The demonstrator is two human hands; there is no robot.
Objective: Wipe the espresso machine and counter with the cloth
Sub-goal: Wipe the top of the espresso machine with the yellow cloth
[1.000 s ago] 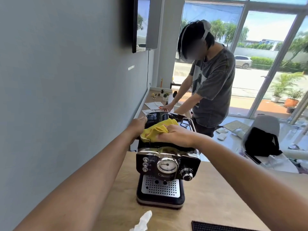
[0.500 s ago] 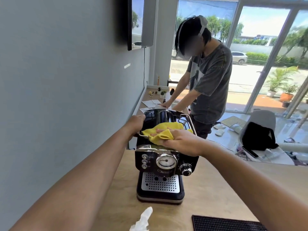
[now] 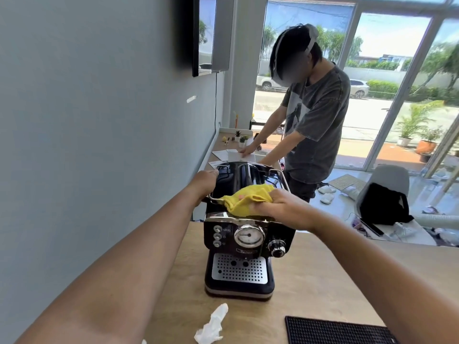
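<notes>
Fingers of right hand (image 3: pixel 280 212) bunch the soft, light cloth (image 3: pixel 246 198) on the machine (image 3: pixel 246 234) top, near its front edge; left hand (image 3: pixel 203 181) grips the top's left rim, bracing. Counter (image 3: pixel 310 281) unwiped; hold cloth bunched.

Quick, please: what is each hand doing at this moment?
Left hand: grips the left top edge of the espresso machine, bracing it.
Right hand: closed on the yellow cloth, pressed on the machine's top.
</notes>
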